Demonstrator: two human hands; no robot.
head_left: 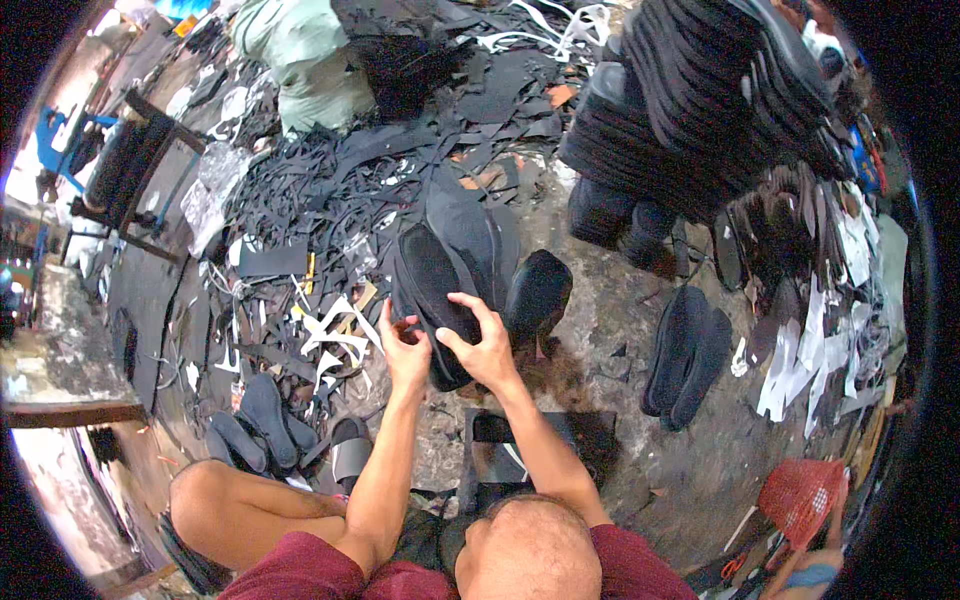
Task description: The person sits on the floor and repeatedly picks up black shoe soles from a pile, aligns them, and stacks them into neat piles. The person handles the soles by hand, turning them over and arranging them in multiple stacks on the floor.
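Note:
A long black shoe sole (430, 268) lies in front of me, toe end pointing away, overlapping other dark soles. My left hand (405, 350) grips its left edge, with the fingers curled and the thumb near the rim. On the right side, my right hand (485, 345) holds the same sole, its thumb and forefinger reaching over the top. Under and beyond it lies a larger dark grey sole piece (465, 225). Just right of my right hand rests another black sole (540, 285). How firmly either hand presses cannot be made out.
Tall stacks of black soles (690, 100) rise at the far right. A pair of soles (685, 360) lies on the floor to the right. Dark scrap strips (330, 190) cover the far left, near a pale sack (310, 70). A slide sandal (350, 452) sits by my left forearm; a red basket (800, 495) stands lower right.

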